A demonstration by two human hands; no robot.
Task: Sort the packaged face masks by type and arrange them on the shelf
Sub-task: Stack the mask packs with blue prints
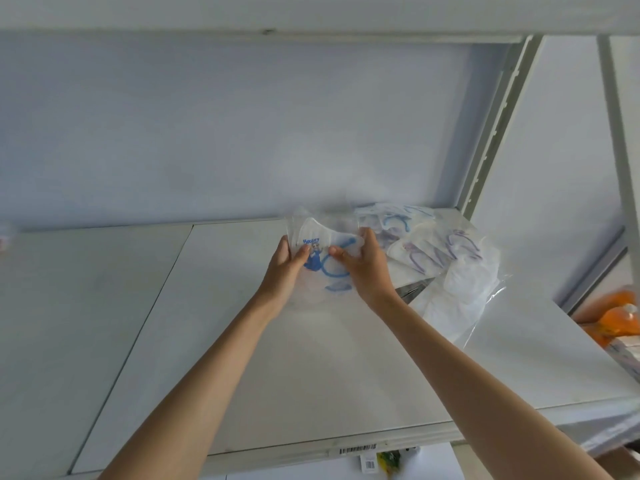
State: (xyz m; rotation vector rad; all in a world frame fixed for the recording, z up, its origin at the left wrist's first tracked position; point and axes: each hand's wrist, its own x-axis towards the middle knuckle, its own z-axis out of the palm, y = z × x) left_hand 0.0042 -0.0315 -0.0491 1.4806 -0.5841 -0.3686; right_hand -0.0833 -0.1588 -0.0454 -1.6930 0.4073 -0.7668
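A clear packet holding a white face mask with a blue cartoon print and blue ear loops (320, 256) is held over the white shelf (242, 341). My left hand (285, 268) pinches its left edge, thumb on top. My right hand (363, 268) grips its right side. To the right lies a loose pile of packaged masks (426, 244), some with blue loops, others with purple loops, partly spilling over a crumpled clear plastic bag (460, 292).
The shelf's grey back wall (242, 133) and an upper shelf (277, 15) close in the space. Slotted metal uprights (495, 126) stand at the right. Orange packaged goods (620, 317) sit on the neighbouring shelf. A barcode label (356, 449) marks the front edge.
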